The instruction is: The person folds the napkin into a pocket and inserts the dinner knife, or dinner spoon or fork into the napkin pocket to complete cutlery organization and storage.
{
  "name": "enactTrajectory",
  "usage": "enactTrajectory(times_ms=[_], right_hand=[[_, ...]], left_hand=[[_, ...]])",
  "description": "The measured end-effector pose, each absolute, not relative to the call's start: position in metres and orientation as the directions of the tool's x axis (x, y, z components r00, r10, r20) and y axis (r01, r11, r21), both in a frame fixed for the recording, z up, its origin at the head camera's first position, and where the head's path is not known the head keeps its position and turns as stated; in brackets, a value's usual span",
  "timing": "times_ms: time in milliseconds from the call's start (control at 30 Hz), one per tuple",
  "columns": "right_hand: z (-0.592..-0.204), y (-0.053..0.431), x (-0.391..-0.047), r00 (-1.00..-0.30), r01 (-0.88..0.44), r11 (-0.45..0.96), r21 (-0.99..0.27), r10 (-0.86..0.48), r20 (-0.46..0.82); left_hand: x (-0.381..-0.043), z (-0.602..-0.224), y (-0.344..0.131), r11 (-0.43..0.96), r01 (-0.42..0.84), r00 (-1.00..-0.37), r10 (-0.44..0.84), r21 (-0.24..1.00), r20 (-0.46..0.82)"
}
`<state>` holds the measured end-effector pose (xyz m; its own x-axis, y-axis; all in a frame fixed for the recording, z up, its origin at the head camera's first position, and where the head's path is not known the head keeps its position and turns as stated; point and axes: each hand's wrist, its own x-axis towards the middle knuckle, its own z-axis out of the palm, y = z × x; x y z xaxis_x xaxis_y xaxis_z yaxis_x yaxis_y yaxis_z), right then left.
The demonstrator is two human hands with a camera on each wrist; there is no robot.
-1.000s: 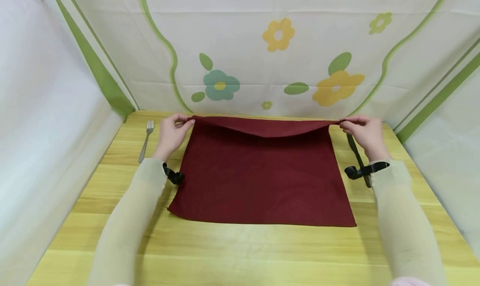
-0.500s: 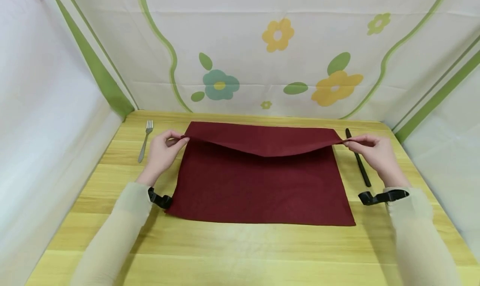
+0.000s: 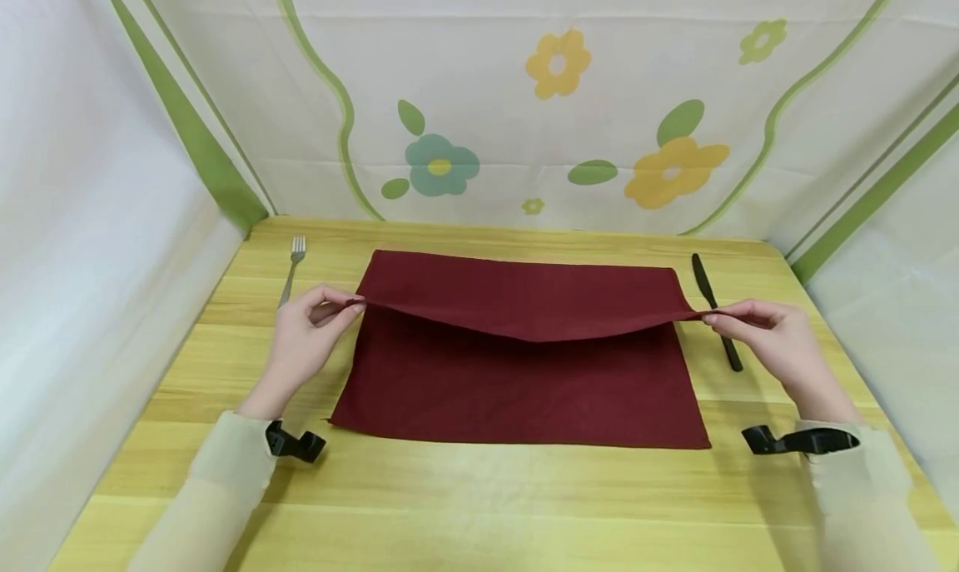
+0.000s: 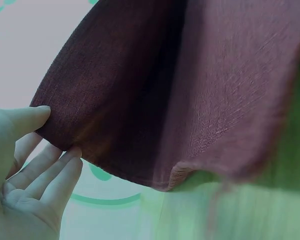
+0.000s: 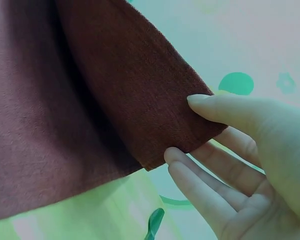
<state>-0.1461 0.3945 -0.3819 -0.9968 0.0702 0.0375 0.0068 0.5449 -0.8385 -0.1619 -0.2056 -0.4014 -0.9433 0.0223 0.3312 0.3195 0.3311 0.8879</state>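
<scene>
A dark red cloth napkin (image 3: 517, 297) lies across the middle of the wooden table, its far part turned over toward the person. The raised edge sags in the centre above the lower layer. My left hand (image 3: 303, 343) pinches the left corner of that edge between thumb and fingers. At the opposite corner, my right hand (image 3: 782, 347) pinches the edge likewise. In the left wrist view, the thumb of the left hand (image 4: 35, 185) lies on the napkin's lifted corner. The right wrist view has the right hand (image 5: 250, 165) gripping its corner, thumb on top.
A metal fork (image 3: 295, 260) lies at the left, partly hidden by the left hand. To the right is a black knife (image 3: 704, 281), with the right hand's fingers above it. Behind the wooden table (image 3: 479, 505) hangs a white curtain (image 3: 487, 81) with flower prints.
Both hands have drawn the napkin's far edge toward the person and spread slightly apart. The turned-over flap has grown deeper. Fork and knife have stayed put.
</scene>
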Motion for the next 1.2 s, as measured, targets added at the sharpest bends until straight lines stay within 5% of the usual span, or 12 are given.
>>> enactTrajectory(times_ms=[800, 1200], right_hand=[[-0.382, 0.397, -0.097, -0.997, -0.080, 0.531, -0.843, -0.029, 0.076], [-0.419, 0.402, -0.086, -0.952, -0.003, 0.579, -0.815, -0.250, -0.174]], left_hand=[[-0.098, -0.403, -0.221, 0.276, 0.404, -0.915, 0.133, 0.872, 0.382], [-0.088, -0.428, -0.236, 0.535, 0.321, -0.912, 0.398, 0.782, 0.102]])
